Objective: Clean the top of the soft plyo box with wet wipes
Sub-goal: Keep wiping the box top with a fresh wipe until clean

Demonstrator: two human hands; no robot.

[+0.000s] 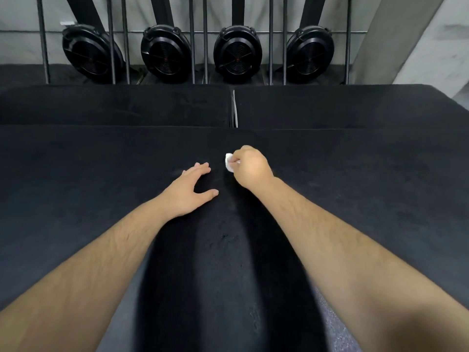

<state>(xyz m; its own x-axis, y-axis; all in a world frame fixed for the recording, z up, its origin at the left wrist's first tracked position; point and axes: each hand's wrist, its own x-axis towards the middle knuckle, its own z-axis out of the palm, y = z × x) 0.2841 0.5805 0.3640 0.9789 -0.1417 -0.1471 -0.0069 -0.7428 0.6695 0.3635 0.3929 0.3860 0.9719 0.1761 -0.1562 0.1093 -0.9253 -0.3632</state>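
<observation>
Box: black soft top fills the frame; two black pads at 12 o'clock.
Left hand: fingers spread, flat on top.
Right hand: clenched round white wipe, mostly hidden, near centre.
Room: four fan wheels behind bars, 12 o'clock.

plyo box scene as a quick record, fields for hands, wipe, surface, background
left hand: open, fingers spread, resting on the box top
right hand: curled round a wet wipe, pressing it on the top
wet wipe: white, bunched, mostly hidden in the fist
box top: black, matte
behind: two more black pads, then four round black fan housings behind metal bars
</observation>
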